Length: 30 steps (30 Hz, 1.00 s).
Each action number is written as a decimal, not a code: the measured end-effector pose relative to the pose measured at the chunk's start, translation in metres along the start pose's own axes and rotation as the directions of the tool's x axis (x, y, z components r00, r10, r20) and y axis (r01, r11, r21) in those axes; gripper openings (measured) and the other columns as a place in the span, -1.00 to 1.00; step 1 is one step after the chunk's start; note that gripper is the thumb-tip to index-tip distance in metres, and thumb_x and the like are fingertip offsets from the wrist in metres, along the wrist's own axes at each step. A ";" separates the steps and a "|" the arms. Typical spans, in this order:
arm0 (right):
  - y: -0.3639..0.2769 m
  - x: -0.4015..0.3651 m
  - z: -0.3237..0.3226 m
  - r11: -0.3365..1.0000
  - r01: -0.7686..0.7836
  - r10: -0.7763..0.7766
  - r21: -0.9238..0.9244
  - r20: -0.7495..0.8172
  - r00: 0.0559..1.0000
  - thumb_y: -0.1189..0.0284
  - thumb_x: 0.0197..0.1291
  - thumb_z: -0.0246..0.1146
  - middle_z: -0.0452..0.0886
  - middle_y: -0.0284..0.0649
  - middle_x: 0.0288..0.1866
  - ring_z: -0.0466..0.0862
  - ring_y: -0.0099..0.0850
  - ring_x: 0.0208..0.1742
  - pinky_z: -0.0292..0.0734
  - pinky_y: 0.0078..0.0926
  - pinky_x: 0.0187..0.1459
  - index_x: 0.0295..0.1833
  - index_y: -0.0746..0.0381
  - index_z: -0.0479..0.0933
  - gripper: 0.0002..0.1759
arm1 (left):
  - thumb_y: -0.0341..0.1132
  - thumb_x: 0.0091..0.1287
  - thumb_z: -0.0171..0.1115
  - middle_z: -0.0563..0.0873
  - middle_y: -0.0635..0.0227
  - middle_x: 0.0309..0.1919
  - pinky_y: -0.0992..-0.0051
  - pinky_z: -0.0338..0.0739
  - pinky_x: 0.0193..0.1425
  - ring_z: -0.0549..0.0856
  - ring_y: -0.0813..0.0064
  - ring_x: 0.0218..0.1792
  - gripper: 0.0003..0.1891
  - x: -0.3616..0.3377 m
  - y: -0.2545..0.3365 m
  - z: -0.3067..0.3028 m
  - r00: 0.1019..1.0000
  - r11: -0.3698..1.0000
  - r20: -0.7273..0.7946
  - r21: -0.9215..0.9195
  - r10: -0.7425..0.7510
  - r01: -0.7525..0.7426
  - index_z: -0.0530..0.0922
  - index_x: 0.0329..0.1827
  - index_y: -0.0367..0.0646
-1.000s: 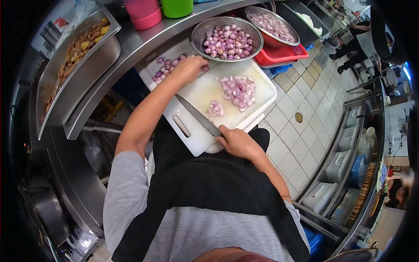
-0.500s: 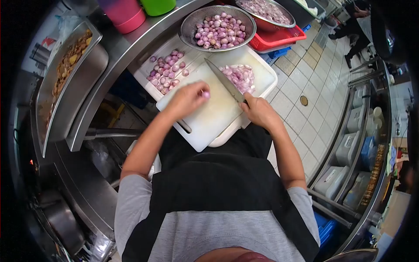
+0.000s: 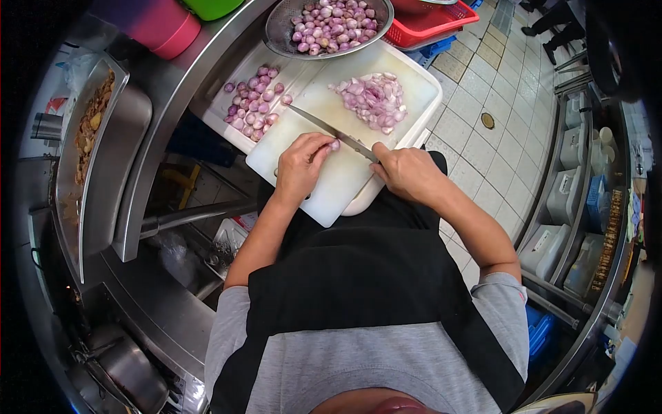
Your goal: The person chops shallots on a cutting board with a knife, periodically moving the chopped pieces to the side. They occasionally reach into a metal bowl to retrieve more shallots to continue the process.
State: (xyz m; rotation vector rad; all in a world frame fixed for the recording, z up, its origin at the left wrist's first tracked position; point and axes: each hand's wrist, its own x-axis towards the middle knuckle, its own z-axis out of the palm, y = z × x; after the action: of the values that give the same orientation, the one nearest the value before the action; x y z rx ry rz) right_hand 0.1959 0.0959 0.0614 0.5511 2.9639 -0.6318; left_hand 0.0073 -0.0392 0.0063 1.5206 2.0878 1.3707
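Observation:
My left hand [image 3: 301, 164] pinches a small peeled shallot [image 3: 334, 145] on the white cutting board [image 3: 331, 183]. In my right hand [image 3: 408, 171] is the handle of a long kitchen knife [image 3: 329, 130]; its blade slants up to the left, right beside the shallot and the left fingertips. Beyond the blade lies a heap of sliced shallots [image 3: 372, 100] on the board. Whole peeled shallots [image 3: 254, 103] are gathered at the left in the white tray [image 3: 219, 125] under the board. More fill a metal colander [image 3: 274, 40] at the tray's far end.
A red basket [image 3: 424, 31] stands behind the colander to the right. Along the left runs a steel counter [image 3: 160, 103] with a deep metal pan [image 3: 127, 165] of food. Shelves with grey bins [image 3: 558, 186] line the right side; another person [image 3: 558, 31] stands far off.
The knife has swung from the sliced heap down to the shallot in my left hand. My left hand has moved slightly right and lower. The whole view has shifted a little.

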 end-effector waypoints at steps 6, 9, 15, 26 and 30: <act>-0.003 -0.016 -0.020 0.999 0.038 -0.037 -0.025 0.015 0.999 0.31 0.33 0.19 0.61 0.03 -0.56 0.69 0.05 -0.42 0.56 -0.01 -0.40 -0.13 0.30 0.35 -0.73 | -0.52 0.25 0.32 0.75 0.18 -0.14 0.40 0.65 -0.08 0.76 0.25 -0.17 -0.84 0.001 -0.006 0.002 0.999 0.999 -0.011 0.011 0.040 -0.040 0.71 -0.12 -0.23; -0.003 -0.004 -0.002 0.999 0.022 -0.022 -0.024 0.007 1.000 0.30 0.34 0.18 0.61 0.03 -0.56 0.69 0.05 -0.43 0.57 -0.02 -0.40 -0.14 0.30 0.35 -0.73 | -0.52 0.25 0.32 0.75 0.17 -0.14 0.40 0.65 -0.08 0.76 0.25 -0.16 -0.84 0.002 -0.006 0.002 1.000 1.000 0.000 -0.019 0.001 -0.001 0.71 -0.12 -0.23; -0.001 0.020 0.014 0.999 0.040 -0.040 -0.001 -0.025 0.999 0.29 0.35 0.17 0.59 0.02 -0.57 0.67 0.05 -0.45 0.55 -0.02 -0.42 -0.14 0.30 0.34 -0.72 | -0.51 0.26 0.32 0.75 0.17 -0.17 0.42 0.64 -0.10 0.76 0.28 -0.18 -0.85 0.002 -0.004 0.001 1.000 0.999 -0.013 -0.045 -0.017 0.016 0.70 -0.13 -0.26; -0.002 0.018 0.016 0.998 0.057 -0.056 0.016 -0.057 0.997 0.30 0.34 0.18 0.60 0.01 -0.58 0.66 0.05 -0.47 0.53 -0.02 -0.45 -0.14 0.30 0.34 -0.72 | -0.56 0.27 0.33 0.74 0.22 -0.17 0.54 0.64 -0.11 0.73 0.50 -0.21 -0.84 0.000 -0.011 0.003 1.000 0.998 -0.007 -0.059 -0.019 0.019 0.70 -0.11 -0.30; -0.001 0.025 0.014 0.998 0.060 -0.059 0.016 -0.033 0.998 0.31 0.34 0.18 0.60 0.01 -0.58 0.66 0.05 -0.48 0.53 -0.02 -0.45 -0.15 0.30 0.34 -0.73 | -0.57 0.27 0.32 0.74 0.24 -0.17 0.56 0.65 -0.10 0.74 0.51 -0.21 -0.85 0.001 -0.004 0.001 0.998 0.993 -0.003 -0.095 -0.070 0.070 0.70 -0.11 -0.31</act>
State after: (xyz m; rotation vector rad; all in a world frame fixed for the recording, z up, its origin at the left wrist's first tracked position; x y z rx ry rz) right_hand 0.1722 0.0975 0.0455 0.4806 3.0178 -0.6603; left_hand 0.0050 -0.0382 0.0025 1.3945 2.0285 1.4288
